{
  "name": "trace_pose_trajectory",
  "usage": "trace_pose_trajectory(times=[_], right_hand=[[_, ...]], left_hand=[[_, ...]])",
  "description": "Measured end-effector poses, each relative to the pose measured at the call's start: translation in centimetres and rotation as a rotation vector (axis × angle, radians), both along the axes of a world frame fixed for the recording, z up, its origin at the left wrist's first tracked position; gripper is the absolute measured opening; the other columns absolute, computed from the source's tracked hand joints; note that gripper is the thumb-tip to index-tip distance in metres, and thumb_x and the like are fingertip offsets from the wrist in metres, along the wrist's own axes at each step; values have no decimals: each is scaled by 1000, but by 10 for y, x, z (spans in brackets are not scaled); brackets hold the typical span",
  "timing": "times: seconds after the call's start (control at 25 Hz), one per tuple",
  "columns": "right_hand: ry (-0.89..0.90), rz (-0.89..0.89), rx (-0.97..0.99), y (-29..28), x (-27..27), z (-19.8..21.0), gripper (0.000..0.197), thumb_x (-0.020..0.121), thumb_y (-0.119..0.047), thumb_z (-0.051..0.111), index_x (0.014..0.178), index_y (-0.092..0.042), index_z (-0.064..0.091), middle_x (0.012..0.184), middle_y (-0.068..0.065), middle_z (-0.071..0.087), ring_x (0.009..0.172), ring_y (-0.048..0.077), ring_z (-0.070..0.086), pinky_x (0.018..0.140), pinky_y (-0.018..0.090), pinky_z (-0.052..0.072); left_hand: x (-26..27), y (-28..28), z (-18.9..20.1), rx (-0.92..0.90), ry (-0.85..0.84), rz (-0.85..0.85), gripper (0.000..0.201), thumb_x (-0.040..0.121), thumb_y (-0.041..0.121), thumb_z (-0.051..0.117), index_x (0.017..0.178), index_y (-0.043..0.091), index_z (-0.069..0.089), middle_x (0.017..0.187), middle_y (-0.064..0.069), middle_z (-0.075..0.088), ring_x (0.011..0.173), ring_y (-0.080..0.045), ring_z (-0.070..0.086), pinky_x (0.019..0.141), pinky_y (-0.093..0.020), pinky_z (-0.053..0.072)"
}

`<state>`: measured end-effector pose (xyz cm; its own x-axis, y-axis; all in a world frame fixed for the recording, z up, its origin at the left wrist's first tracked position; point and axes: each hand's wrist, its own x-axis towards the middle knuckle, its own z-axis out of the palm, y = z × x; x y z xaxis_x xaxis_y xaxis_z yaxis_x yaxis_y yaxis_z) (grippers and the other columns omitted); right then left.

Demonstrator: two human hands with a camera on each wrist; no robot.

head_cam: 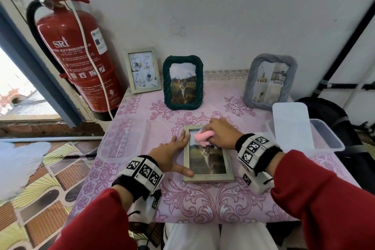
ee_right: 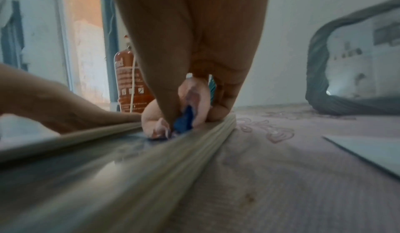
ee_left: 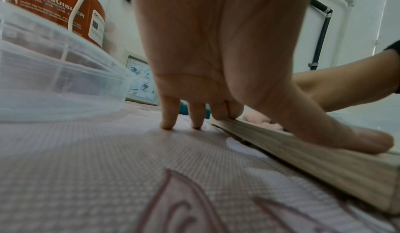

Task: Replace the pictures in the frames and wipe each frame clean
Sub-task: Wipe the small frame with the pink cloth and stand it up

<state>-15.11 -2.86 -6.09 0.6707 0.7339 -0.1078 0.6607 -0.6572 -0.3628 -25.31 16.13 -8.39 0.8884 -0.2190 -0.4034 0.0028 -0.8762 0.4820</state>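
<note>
Pressing down on the flat frame (head_cam: 208, 177), your left hand (head_cam: 172, 155) lies with its fingers (ee_left: 169, 117) straight and spread: the thumb rests on the frame's near left corner, two fingertips touch its left rail, and two more touch the worktop (head_cam: 203, 205) just beside it. Your right hand (head_cam: 221, 133) has its fingers curled round a pink cloth (head_cam: 204, 137), bunched and pressed on the glass near the frame's far end; the right wrist view shows a blue patch inside the folds.

You have four frames in all. One pale wooden frame lies flat in the middle of the worktop, between your hands, holding a cat picture (head_cam: 209, 159). Three stand upright along the back wall: a second pale wooden frame (head_cam: 142, 70) at the left with a four-panel picture, a dark green rope-edged frame (head_cam: 183, 83) in the middle with another cat picture, and a grey rope-edged frame (head_cam: 269, 81) at the right with an interior scene.

Two clear plastic containers sit on the worktop, one (head_cam: 121, 140) at the left edge near your left hand, one (head_cam: 324, 136) at the right edge with a white lid (head_cam: 292, 126) lying across it. One red fire extinguisher (head_cam: 77, 57) hangs on the wall to the left.
</note>
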Motion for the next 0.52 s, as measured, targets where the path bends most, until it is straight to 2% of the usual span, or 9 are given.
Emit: trace_pose_trajectory(times=[0.08, 0.16, 0.2, 0.28, 0.36, 0.44, 0.52], right_hand=[[71, -2, 69, -4, -6, 0, 30, 77, -6, 57, 103, -14, 71, 100, 4, 69, 94, 26, 60, 78, 26, 36], [267, -114, 227, -9, -12, 3, 28, 82, -10, 57, 108, -10, 69, 90, -2, 67, 82, 24, 61, 67, 23, 44], [328, -169, 297, -11, -14, 2, 25, 86, -11, 55, 108, -7, 68, 88, 1, 67, 79, 25, 62, 62, 22, 44], [278, -221, 354, -15, -13, 1, 22, 91, -13, 53, 105, -4, 67, 100, 13, 68, 88, 25, 60, 64, 22, 37], [185, -266, 365, -16, -16, 0, 22, 88, -14, 60, 108, -5, 64, 111, 14, 61, 94, 17, 54, 75, 17, 35], [152, -385, 408, -17, -18, -3, 39, 81, -20, 70, 114, -6, 56, 110, 12, 49, 93, 16, 48, 82, 18, 36], [170, -531, 435, -19, -18, -6, 46, 76, -29, 75, 109, -4, 55, 100, 9, 48, 88, 16, 48, 77, 23, 38]], left_hand=[[-1, 0, 1, 8, 0, -3, 117, 71, 48, 74, 149, 26, -11, 155, 7, -20, 145, -20, -13, 120, -45, 8], [0, 0, 1, 10, 0, 2, 117, 71, 48, 74, 149, 26, -10, 156, 6, -19, 145, -20, -12, 120, -44, 7], [0, -1, 1, 5, 0, 7, 117, 71, 47, 75, 149, 25, -10, 156, 6, -19, 145, -20, -12, 120, -42, 7], [-1, -1, 2, -16, 1, 19, 117, 71, 45, 76, 149, 24, -9, 156, 5, -18, 145, -21, -12, 120, -41, 7], [-2, -1, 2, -25, -4, 27, 117, 72, 43, 76, 149, 23, -9, 156, 3, -17, 145, -21, -12, 120, -42, 7], [-2, -2, 2, -29, -6, 29, 116, 72, 42, 76, 149, 22, -9, 156, 3, -17, 145, -22, -12, 120, -42, 6], [-2, -2, 2, -25, -6, 29, 116, 73, 41, 75, 149, 22, -10, 157, 2, -17, 145, -23, -12, 120, -43, 7]])
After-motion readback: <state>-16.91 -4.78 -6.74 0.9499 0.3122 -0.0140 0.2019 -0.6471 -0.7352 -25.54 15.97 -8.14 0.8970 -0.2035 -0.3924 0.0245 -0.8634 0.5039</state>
